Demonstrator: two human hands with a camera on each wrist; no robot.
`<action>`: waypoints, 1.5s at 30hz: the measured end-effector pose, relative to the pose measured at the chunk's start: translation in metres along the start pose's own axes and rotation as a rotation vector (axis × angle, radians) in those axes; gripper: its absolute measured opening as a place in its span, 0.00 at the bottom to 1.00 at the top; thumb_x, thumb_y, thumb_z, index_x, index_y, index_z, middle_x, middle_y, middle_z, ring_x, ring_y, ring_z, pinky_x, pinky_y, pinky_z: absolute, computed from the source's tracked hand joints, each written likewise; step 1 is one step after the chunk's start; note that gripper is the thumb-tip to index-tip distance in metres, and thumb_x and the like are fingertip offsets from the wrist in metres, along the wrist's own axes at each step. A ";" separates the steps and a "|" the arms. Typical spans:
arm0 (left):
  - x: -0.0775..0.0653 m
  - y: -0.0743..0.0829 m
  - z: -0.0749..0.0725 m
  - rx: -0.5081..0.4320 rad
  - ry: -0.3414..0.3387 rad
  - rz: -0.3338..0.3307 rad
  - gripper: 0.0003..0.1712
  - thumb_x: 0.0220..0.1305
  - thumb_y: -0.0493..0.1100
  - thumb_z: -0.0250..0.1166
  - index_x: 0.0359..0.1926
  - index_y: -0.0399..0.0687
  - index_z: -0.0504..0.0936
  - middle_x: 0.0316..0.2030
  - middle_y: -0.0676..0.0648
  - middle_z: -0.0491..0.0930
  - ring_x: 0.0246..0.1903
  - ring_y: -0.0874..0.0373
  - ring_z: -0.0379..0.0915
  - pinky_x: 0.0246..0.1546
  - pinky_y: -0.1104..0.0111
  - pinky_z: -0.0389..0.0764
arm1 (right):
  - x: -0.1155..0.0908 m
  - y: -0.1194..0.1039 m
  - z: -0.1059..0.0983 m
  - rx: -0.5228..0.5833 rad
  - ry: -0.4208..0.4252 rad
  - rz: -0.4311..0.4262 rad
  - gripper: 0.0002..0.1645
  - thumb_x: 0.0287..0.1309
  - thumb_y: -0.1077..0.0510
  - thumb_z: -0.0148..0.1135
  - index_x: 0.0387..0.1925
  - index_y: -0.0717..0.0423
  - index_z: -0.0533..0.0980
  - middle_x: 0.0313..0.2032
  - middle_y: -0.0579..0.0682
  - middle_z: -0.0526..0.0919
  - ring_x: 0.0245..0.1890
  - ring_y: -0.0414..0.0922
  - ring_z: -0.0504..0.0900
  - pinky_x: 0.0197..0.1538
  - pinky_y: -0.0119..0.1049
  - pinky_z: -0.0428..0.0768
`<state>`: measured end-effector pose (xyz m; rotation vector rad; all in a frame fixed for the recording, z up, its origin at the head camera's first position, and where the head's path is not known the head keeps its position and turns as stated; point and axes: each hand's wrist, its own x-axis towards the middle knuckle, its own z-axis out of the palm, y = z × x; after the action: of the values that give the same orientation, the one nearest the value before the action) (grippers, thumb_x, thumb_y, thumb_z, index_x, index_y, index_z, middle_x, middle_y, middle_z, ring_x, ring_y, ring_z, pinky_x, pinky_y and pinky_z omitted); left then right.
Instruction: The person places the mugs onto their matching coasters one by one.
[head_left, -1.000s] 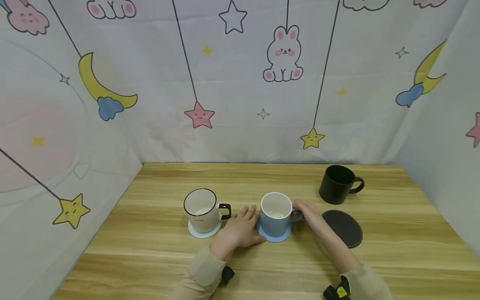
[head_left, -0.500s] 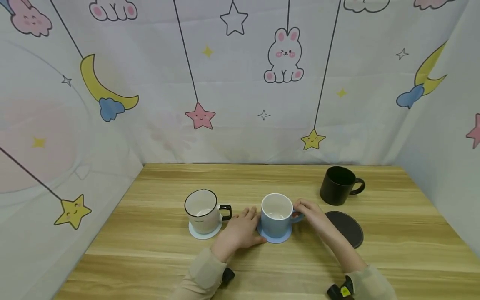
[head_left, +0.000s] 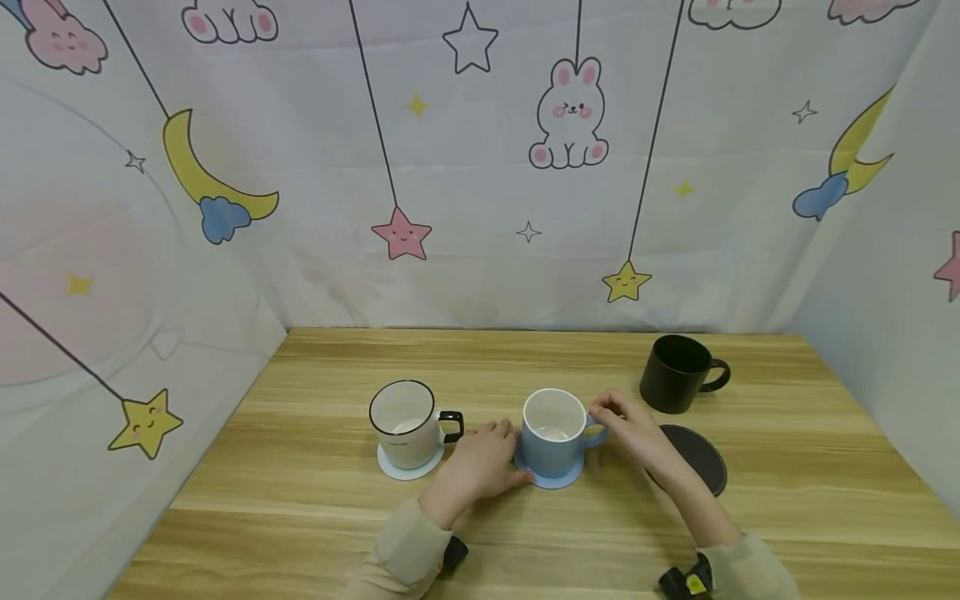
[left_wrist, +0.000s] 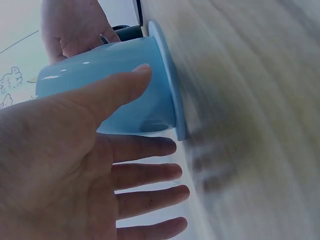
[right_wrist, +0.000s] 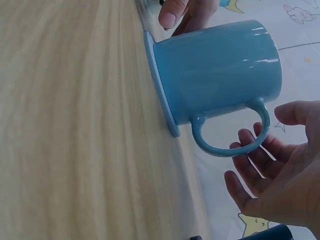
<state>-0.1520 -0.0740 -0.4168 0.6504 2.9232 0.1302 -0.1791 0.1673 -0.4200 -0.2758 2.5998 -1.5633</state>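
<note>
A light blue mug (head_left: pixel 553 448) stands upright on a round blue coaster (head_left: pixel 552 482) in the middle of the table. To its left is my left hand (head_left: pixel 483 461), its fingers extended; the left wrist view has the thumb in front of the mug's lower side. My right hand (head_left: pixel 628 427) is at the mug's handle (right_wrist: pixel 216 151). In the right wrist view its fingers are loosely bent beside the handle and the thumb is apart from it, so nothing is gripped.
Left of the left hand, a white mug (head_left: pixel 408 446) with a black rim and handle stands on a pale coaster (head_left: pixel 402 474). A black mug (head_left: pixel 671 379) stands at the back right, behind a black coaster (head_left: pixel 701 458) partly covered by the right forearm. A printed cloth (head_left: pixel 480 192) hangs behind the table.
The right hand's fingers have loosened from the blue mug's handle, and its wrist has shifted slightly right. The left hand and the mugs stay in place.
</note>
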 end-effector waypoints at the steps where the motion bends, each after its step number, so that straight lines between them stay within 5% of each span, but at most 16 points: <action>1: 0.000 0.000 -0.001 0.004 0.004 -0.001 0.40 0.58 0.65 0.63 0.63 0.44 0.73 0.62 0.44 0.73 0.62 0.48 0.70 0.57 0.52 0.75 | -0.001 -0.001 -0.001 -0.006 0.006 -0.003 0.15 0.69 0.52 0.52 0.44 0.60 0.74 0.41 0.52 0.79 0.43 0.42 0.73 0.49 0.36 0.70; 11: -0.003 0.004 -0.006 0.053 0.060 -0.011 0.35 0.58 0.65 0.63 0.55 0.45 0.78 0.46 0.48 0.80 0.48 0.53 0.77 0.45 0.57 0.78 | -0.003 -0.010 -0.011 -0.055 0.074 -0.067 0.14 0.69 0.53 0.53 0.42 0.61 0.75 0.41 0.56 0.83 0.43 0.45 0.78 0.46 0.35 0.72; 29: -0.017 0.013 -0.025 0.121 0.142 -0.003 0.36 0.58 0.67 0.62 0.54 0.43 0.79 0.43 0.48 0.80 0.45 0.54 0.77 0.40 0.61 0.79 | -0.008 -0.016 -0.026 -0.089 0.110 -0.081 0.16 0.70 0.51 0.52 0.44 0.61 0.75 0.43 0.58 0.83 0.44 0.39 0.78 0.51 0.38 0.74; 38: -0.020 0.016 -0.031 0.121 0.186 0.001 0.34 0.58 0.67 0.62 0.49 0.42 0.80 0.39 0.48 0.80 0.42 0.54 0.77 0.38 0.60 0.78 | -0.012 -0.019 -0.040 -0.059 0.172 -0.132 0.16 0.69 0.52 0.53 0.43 0.63 0.76 0.41 0.58 0.83 0.39 0.27 0.77 0.47 0.24 0.74; 45: -0.026 0.019 -0.040 0.174 0.231 0.018 0.35 0.58 0.67 0.62 0.52 0.42 0.79 0.41 0.47 0.79 0.44 0.53 0.77 0.38 0.61 0.79 | -0.015 -0.022 -0.052 -0.052 0.205 -0.127 0.16 0.69 0.52 0.53 0.43 0.62 0.75 0.36 0.42 0.82 0.37 0.27 0.76 0.44 0.23 0.73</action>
<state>-0.1267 -0.0698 -0.3715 0.7328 3.1777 -0.0520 -0.1707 0.2054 -0.3767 -0.3054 2.8335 -1.6458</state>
